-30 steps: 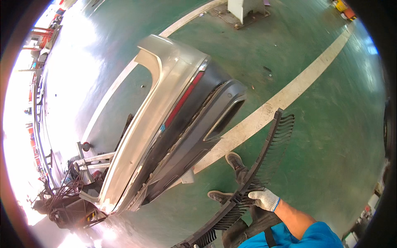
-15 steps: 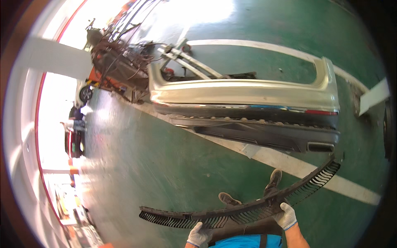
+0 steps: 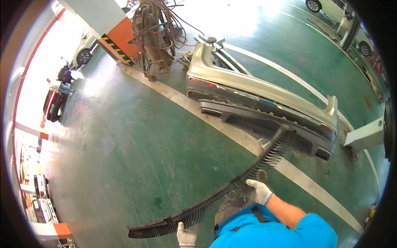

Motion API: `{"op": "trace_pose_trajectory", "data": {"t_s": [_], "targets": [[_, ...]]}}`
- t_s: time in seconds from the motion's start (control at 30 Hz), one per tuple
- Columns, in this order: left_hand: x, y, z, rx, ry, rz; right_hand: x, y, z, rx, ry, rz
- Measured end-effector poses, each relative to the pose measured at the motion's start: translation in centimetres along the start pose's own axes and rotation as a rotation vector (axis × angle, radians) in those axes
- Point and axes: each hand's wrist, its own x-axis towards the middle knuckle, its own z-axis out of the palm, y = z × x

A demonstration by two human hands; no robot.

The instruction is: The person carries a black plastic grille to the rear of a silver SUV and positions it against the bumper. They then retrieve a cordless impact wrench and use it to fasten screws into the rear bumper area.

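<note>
Dark slatted strip (image 3: 215, 196) slants above green floor (image 3: 120, 144) — left hand (image 3: 187, 235) gripping lower stretch, right hand (image 3: 259, 191) gripping near middle. Best: support evenly, avoid crushing slats — keep far tip off bumper (image 3: 256, 86).

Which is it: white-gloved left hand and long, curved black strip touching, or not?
Touching: the head view shows the left hand gripping the strip by its slatted near edge.

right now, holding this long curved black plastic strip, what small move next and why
Perhaps draw the curved black plastic strip back slightly: beyond the right white-gloved hand, its end overlaps the gold-and-grey bumper in view, contact unclear.
</note>
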Motion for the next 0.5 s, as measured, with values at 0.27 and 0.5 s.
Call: {"op": "trace_pose_trajectory", "data": {"t_s": [0.27,0.5], "targets": [[4.3,9.5,2.6,0.256,-0.011,0.161,12.1,2.4,9.5,-0.375,0.165,0.186],[11.8,20.8,8.3,0.33,0.203,0.278,27.0,4.4,19.5,-0.396,0.153,0.28]]}}
